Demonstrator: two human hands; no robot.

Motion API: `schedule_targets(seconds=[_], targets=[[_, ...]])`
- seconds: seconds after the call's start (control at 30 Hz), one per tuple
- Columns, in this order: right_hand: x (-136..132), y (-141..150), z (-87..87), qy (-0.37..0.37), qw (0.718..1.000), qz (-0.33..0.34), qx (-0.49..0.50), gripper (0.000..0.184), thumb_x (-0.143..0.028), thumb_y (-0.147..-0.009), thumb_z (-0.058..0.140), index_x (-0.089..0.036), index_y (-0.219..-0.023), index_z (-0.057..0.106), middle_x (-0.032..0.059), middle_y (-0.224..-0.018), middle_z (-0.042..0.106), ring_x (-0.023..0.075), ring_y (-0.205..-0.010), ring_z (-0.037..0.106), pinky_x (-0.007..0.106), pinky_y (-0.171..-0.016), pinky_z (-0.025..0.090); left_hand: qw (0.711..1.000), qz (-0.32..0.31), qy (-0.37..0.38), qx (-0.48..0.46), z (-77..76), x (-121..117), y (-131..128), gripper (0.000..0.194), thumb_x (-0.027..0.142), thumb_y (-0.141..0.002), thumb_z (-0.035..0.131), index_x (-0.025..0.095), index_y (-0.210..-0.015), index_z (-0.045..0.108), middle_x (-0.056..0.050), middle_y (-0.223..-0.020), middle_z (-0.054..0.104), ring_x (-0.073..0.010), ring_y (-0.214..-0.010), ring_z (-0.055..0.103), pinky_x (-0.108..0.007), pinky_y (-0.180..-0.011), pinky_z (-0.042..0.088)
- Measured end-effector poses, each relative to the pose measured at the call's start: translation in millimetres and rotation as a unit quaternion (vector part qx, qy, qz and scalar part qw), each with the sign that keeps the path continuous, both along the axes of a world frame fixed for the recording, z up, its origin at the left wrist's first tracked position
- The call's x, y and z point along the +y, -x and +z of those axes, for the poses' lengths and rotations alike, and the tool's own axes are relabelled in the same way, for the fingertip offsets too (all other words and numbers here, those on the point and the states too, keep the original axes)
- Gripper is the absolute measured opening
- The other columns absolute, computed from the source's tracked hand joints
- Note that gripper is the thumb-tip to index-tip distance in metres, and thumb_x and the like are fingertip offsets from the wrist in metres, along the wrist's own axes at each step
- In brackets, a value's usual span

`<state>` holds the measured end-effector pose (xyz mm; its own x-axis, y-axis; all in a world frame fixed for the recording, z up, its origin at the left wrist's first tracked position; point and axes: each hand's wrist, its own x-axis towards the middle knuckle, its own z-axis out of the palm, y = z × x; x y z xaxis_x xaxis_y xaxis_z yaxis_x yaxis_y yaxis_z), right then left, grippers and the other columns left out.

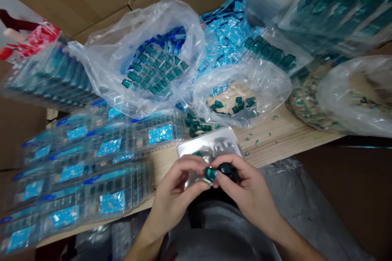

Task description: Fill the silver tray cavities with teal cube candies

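Note:
My left hand (176,189) and my right hand (246,187) meet at the bottom centre, above my lap. Their fingertips pinch small teal plastic pieces (210,173) between them; the right hand also holds a dark teal clump (228,170). Just behind the hands a clear plastic blister tray (211,147) lies on the wooden table edge (275,134), partly hidden by my fingers. A few teal pieces sit in one of its pockets.
Filled blister packs with blue labels (76,171) are stacked at left. A clear bag of teal pieces (153,65) stands behind, a smaller bag (241,94) to its right, blue label packets (229,28) beyond. More bags and trays crowd the right; cardboard lines the back.

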<state>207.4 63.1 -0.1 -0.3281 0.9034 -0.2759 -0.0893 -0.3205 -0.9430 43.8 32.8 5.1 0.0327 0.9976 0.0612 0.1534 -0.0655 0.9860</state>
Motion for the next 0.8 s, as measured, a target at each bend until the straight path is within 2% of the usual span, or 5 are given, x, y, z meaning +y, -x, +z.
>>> schedule_targets(seconds=[0.17, 0.27, 0.53, 0.67, 0.8], targets=[[3, 1, -0.6, 0.047, 0.998, 0.03, 0.035, 0.003, -0.022, -0.08, 0.058, -0.022, -0.078, 0.06, -0.0058, -0.059, 0.053, 0.0109, -0.056, 0.053, 0.022, -0.053, 0.043, 0.989, -0.052, -0.064, 0.125, -2.5, -11, 7, 0.035, 0.011, -0.092, 0.06, 0.029, -0.122, 0.06, -0.004, -0.107, 0.068, -0.0158, -0.099, 0.066, -0.023, -0.082, 0.055], [3, 0, -1.0, 0.058, 0.996, 0.055, 0.045, 0.004, -0.024, -0.081, 0.059, -0.022, -0.078, 0.061, -0.0064, -0.058, 0.053, 0.0104, -0.053, 0.053, 0.022, -0.053, 0.045, 0.987, -0.052, -0.055, 0.144, -3.1, -12, 10, 0.03, 0.014, -0.092, 0.062, 0.028, -0.118, 0.061, -0.005, -0.107, 0.065, -0.0159, -0.1, 0.065, -0.022, -0.084, 0.054], [-4, -3, -7.0, -0.198, 0.98, -0.01, -0.031, 0.01, -0.019, -0.086, 0.065, -0.027, -0.083, 0.071, -0.0001, -0.078, 0.072, 0.0169, -0.073, 0.067, 0.029, -0.07, 0.053, 0.992, -0.061, -0.008, 0.112, 3.7, -6, 7, 0.009, 0.025, -0.093, 0.061, 0.024, -0.102, 0.063, -0.004, -0.095, 0.068, -0.016, -0.091, 0.067, -0.023, -0.08, 0.054], [-1, -11, -8.2, -0.119, 0.989, -0.068, -0.062, 0.003, -0.028, -0.081, 0.072, -0.028, -0.078, 0.072, -0.0017, -0.074, 0.072, 0.0172, -0.069, 0.066, 0.029, -0.065, 0.053, 0.976, -0.013, -0.052, 0.213, 2.5, -2, 16, 0.009, 0.026, -0.094, 0.06, 0.023, -0.102, 0.062, -0.004, -0.096, 0.07, -0.0175, -0.09, 0.068, -0.026, -0.078, 0.054], [6, -28, -13.4, -0.023, 0.982, -0.154, -0.108, 0.012, -0.033, -0.077, 0.073, -0.029, -0.088, 0.075, -0.0028, -0.071, 0.068, 0.0154, -0.065, 0.062, 0.028, -0.064, 0.049, 0.891, -0.001, -0.15, 0.429, -7.4, 13, 21, 0.012, 0.026, -0.094, 0.061, 0.022, -0.104, 0.063, -0.005, -0.097, 0.071, -0.021, -0.091, 0.064, -0.034, -0.083, 0.048]])
